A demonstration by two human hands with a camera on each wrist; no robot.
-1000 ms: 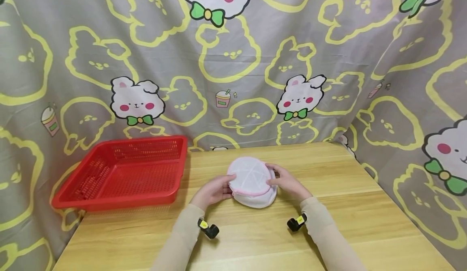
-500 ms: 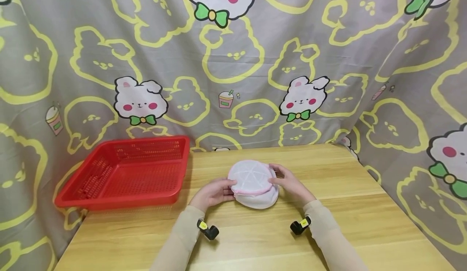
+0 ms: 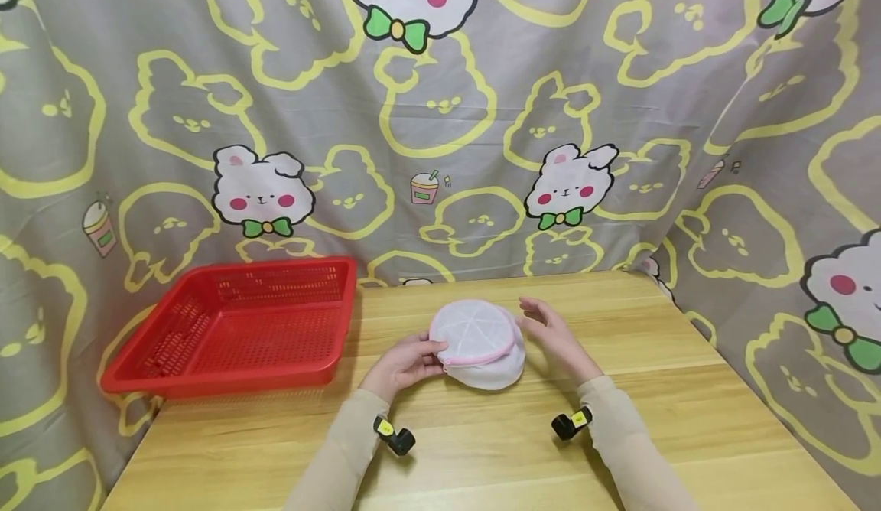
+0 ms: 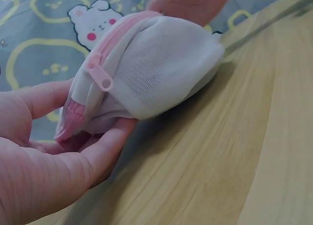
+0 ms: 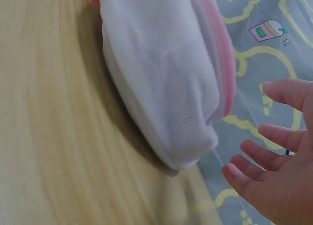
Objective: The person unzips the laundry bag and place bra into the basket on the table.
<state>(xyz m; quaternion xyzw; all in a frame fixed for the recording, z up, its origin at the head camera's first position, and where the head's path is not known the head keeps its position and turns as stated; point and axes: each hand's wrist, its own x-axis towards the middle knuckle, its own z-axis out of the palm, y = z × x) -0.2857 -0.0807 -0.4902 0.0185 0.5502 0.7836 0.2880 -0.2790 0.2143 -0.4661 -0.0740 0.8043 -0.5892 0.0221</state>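
Pouch of white mesh fabric (image 3: pixel 475 335), round and trimmed with a pink zipper (image 4: pixel 116 35), is located near the middle of the wood-grain tabletop (image 3: pixel 482 450). Pouch edge is pinched by the left hand (image 3: pixel 406 366): the thumb is laid over the upper rim and the other fingers are placed beneath. Pink plastic zipper pull (image 4: pixel 101 79) is seen on the pouch's side, near the left fingers. Right hand (image 3: pixel 557 338) is positioned just beside the pouch's opposite edge; its fingers are held apart and no contact is made, as confirmed in the right wrist view. Red perforated plastic basket (image 3: pixel 227 385) is seated to the left of the pouch, well apart from it. Small black device with a yellow label is worn at each beige sleeve cuff. Tabletop is backed by a grey curtain (image 3: pixel 482 60), printed with yellow outlines and white rabbits.
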